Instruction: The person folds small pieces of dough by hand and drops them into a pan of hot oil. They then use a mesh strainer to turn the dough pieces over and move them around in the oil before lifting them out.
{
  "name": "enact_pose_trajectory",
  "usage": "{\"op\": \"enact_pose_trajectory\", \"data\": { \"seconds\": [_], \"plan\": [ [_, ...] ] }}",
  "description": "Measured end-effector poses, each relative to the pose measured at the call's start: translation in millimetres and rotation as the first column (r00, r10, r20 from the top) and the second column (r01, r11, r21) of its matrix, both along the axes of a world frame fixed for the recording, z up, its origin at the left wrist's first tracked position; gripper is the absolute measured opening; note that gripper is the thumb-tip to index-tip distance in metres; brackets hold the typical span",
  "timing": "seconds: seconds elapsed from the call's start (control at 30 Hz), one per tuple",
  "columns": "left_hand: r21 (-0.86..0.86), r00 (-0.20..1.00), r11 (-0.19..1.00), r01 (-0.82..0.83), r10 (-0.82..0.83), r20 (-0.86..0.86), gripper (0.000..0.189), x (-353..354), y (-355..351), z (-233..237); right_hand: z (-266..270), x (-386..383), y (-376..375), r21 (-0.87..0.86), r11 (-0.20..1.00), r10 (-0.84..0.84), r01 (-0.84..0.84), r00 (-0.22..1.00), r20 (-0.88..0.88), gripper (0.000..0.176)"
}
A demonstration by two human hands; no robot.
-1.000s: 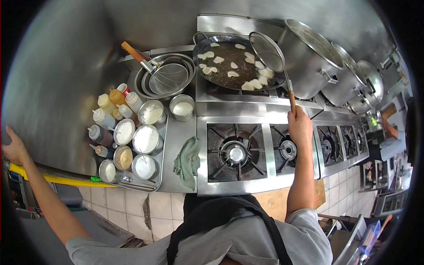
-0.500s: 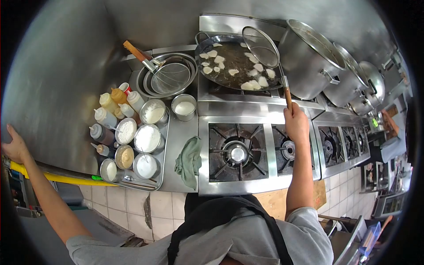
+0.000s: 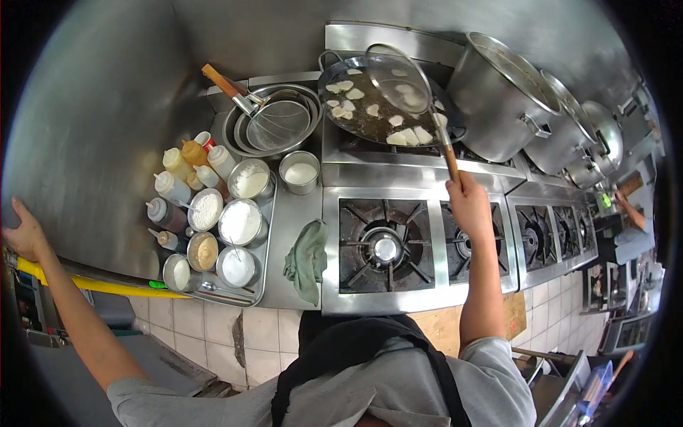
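My right hand [image 3: 469,203] is closed round the wooden handle of a round mesh skimmer [image 3: 398,78]. The skimmer's mesh head hangs over the right half of a wide dark pan [image 3: 333,122] of oil. Several pale white pieces [image 3: 409,136] float in the oil, and some show blurred through the mesh. Far to the left, my left hand [image 3: 27,235] rests against the edge of the steel side wall [image 3: 107,156], fingers stretched and holding nothing.
A tray [image 3: 262,274] carries squeeze bottles [image 3: 172,186] and tins of powder [image 3: 240,222]. Behind it, strainers sit in a metal bowl [image 3: 231,139]. A green cloth [image 3: 307,260] lies beside the burners [image 3: 384,248]. Large pots [image 3: 491,99] stand right of the pan; another person's arm [image 3: 632,210] shows far right.
The skimmer has swung left over the pan, and my right hand has shifted slightly left and down with it. Some white pieces have drifted in the oil. My left hand stays put.
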State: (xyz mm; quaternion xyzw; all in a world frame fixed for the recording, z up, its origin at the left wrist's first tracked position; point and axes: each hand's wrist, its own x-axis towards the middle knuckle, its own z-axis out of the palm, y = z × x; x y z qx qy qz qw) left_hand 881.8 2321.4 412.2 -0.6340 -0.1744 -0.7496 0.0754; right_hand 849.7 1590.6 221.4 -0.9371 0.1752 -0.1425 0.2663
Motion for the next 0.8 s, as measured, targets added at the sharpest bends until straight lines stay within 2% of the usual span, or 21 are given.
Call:
{"op": "enact_pose_trajectory", "data": {
  "seconds": [0.07,0.17,0.2,0.3,0.43,0.5,0.57,0.63,0.73,0.8],
  "plan": [
    [0.012,1.0,1.0,-0.008,0.008,0.009,0.074,2,-1,1,-8,0,1,0.159,0.985,0.069,-0.062,0.997,-0.039,0.027],
    [0.012,1.0,1.0,-0.001,0.001,0.016,0.074,2,-2,4,-18,11,4,0.133,0.983,0.135,-0.13,0.991,-0.023,0.026],
    [0.013,1.0,1.0,-0.001,0.001,0.016,0.074,2,-2,4,-16,15,8,0.056,0.991,0.122,-0.119,0.991,-0.051,0.026],
    [0.014,1.0,1.0,-0.004,0.004,0.021,0.074,0,-1,4,-14,22,20,-0.003,0.995,0.097,-0.097,0.995,-0.025,0.026],
    [0.014,1.0,1.0,-0.004,0.004,0.021,0.074,2,-1,3,-17,35,34,0.063,0.987,0.149,-0.147,0.988,-0.027,0.026],
    [0.016,1.0,1.0,-0.006,0.006,0.023,0.074,1,-1,4,-21,44,41,0.096,0.969,0.228,-0.229,0.973,0.018,0.026],
    [0.016,1.0,1.0,-0.006,0.006,0.024,0.074,0,0,4,-27,52,41,0.09,0.968,0.235,-0.234,0.972,-0.001,0.027],
    [0.021,1.0,1.0,-0.009,0.008,0.025,0.073,0,0,4,-30,56,39,-0.037,0.982,0.188,-0.186,0.981,0.048,0.025],
    [0.027,1.0,1.0,-0.014,0.013,0.02,0.073,1,3,1,-17,42,25,0.004,0.987,0.16,-0.16,0.985,0.066,0.027],
    [0.03,1.0,0.999,-0.014,0.014,0.02,0.073,3,5,0,8,19,19,0.059,0.991,0.119,-0.12,0.993,0.012,0.028]
  ]
}}
